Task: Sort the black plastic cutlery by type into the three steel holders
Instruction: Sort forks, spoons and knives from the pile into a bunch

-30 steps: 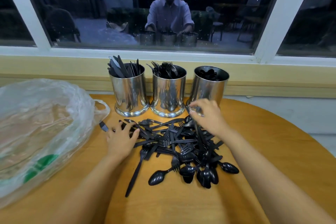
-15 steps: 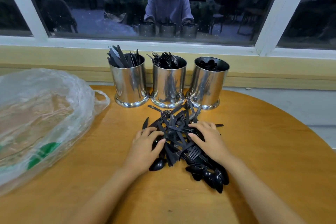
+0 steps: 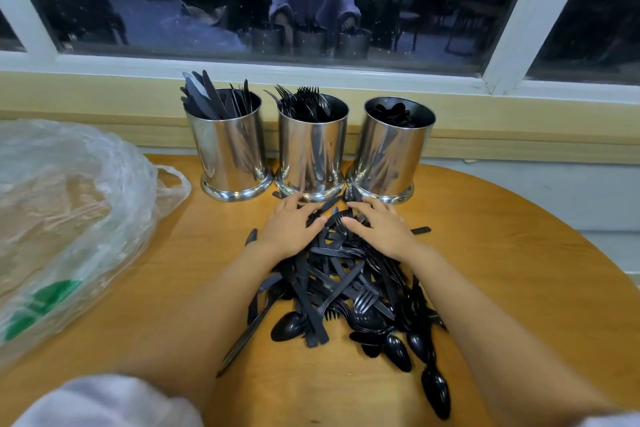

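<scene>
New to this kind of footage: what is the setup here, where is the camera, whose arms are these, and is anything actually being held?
No machine: a person works bare-handed, filmed by a camera worn on their head, looking forward and down. The left hand and right hand lie open and relaxed on the far end of a pile of black plastic cutlery on the wooden table; neither has a grip on any piece. Behind stand three steel holders: left holder knives, middle holder forks, right holder spoons. A clear plastic bag lies at the left.

Black cutlery pile (image 3: 343, 288) fronts three seemingly part-filled holders (image 3: 311, 156).
</scene>
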`<state>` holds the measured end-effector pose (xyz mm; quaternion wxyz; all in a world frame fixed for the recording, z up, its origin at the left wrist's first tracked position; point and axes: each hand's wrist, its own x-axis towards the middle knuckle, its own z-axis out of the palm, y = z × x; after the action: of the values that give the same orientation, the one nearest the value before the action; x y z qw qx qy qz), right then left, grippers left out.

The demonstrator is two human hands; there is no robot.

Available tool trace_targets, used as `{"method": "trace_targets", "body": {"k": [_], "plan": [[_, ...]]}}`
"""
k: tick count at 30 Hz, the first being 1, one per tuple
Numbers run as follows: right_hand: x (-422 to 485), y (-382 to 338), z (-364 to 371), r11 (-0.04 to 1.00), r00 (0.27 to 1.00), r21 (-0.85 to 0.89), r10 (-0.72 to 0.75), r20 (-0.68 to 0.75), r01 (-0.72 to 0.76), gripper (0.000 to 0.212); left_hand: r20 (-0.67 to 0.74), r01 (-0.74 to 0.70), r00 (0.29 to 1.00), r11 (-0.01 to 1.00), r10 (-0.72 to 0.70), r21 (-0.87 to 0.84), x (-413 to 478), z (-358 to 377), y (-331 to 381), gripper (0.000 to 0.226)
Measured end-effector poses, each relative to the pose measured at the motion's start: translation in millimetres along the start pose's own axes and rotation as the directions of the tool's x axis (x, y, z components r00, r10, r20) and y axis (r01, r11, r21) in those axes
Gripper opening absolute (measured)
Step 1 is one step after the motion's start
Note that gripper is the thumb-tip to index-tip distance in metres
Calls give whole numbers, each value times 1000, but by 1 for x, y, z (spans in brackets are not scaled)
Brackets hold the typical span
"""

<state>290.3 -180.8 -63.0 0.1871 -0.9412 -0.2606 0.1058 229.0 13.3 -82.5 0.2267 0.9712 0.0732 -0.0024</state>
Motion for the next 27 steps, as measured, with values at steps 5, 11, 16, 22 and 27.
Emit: {"method": "trace_targets", "body": {"k": [5,11,16,22,27], "plan": [[-23,1,12,997,997,32,-74,-11,74,61,-58,-67,996,997,70,47,-29,9,-8,50],[-61,-7,13,984,988,108,-146,41,141,57,-19,-57,998,998,57,20,-83,3,-5,48],[-71,-13,-4,985,986,81,-148,-71,154,44,-142,-31,990,995,17,-96,-97,-12,-2,33],[-36,-19,-18,982,978,178,-29,-205,66,24,-149,24,986,936,-81,-350,-54,-19,18,19],[-1,-18,-10,973,992,203,121,-37,-111,32,-11,171,981,889,-194,-424,-11,-4,35,30]]}}
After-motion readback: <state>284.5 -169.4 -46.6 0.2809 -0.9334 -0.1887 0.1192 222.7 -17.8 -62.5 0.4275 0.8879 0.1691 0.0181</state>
